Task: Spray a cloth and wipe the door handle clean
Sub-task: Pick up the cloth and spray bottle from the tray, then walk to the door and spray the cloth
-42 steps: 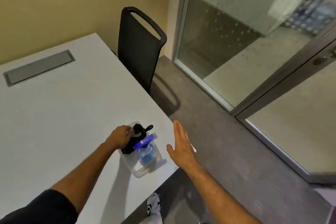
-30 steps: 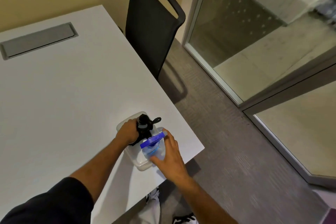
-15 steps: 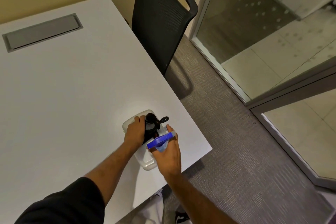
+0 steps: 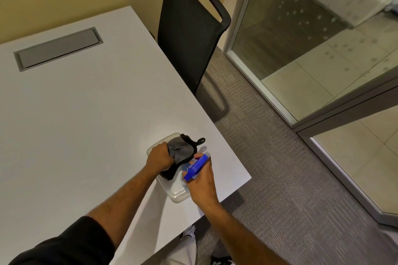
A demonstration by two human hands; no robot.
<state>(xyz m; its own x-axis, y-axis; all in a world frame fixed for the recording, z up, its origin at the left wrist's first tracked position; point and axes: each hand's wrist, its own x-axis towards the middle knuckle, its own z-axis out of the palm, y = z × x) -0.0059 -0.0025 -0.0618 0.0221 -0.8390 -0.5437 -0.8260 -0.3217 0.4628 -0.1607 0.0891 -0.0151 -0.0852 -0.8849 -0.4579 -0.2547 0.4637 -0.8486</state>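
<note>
A clear plastic tub (image 4: 176, 194) stands near the right corner of the white table (image 4: 86, 114). My left hand (image 4: 159, 159) grips a grey cloth with black trim (image 4: 179, 149) and holds it partly raised over the tub. My right hand (image 4: 201, 183) is closed around a spray bottle with a blue head (image 4: 195, 168), just right of the cloth; the bottle's body is mostly hidden by my fingers. The door handle is out of view.
A black mesh chair (image 4: 189, 28) stands at the table's far right side. A grey cable hatch (image 4: 58, 48) is set in the tabletop. Glass wall panels and a glass door frame (image 4: 344, 112) line the right, with grey carpet (image 4: 280, 168) between.
My right hand reached in from the side and closed on the spray bottle. My left hand has lifted the cloth partly up from the tub. The camera tilted down and closer.
</note>
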